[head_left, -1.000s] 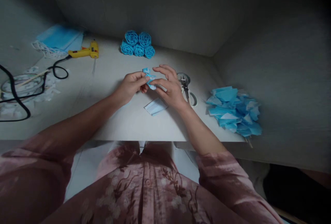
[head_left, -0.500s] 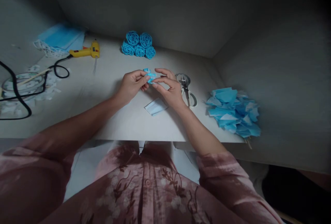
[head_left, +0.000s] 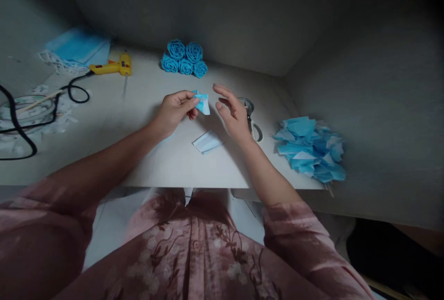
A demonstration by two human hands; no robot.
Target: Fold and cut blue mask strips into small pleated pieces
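Note:
My left hand [head_left: 176, 110] pinches a small folded piece of blue and white mask fabric [head_left: 202, 104] between thumb and fingers, above the middle of the table. Just to its right, my right hand [head_left: 234, 113] is apart from the fabric, with thumb and fingers spread and nothing between them. Scissors with pale handles [head_left: 256, 131] lie beside and partly behind the right hand. Below both hands, a flat pale-blue fabric rectangle [head_left: 208, 142] rests on the table.
Several rolled blue fabric roses [head_left: 186, 66] are stacked at the back. A yellow glue gun [head_left: 110, 67] lies by blue face masks [head_left: 77, 48] at back left. Its black cord [head_left: 69, 92] loops past white scraps [head_left: 67, 117]. Crumpled blue fabric pieces [head_left: 308, 147] pile up at the right edge.
My right hand has let go of the fabric and drawn away to the right, its fingers opening. The piece stays in my left hand, with more of it showing.

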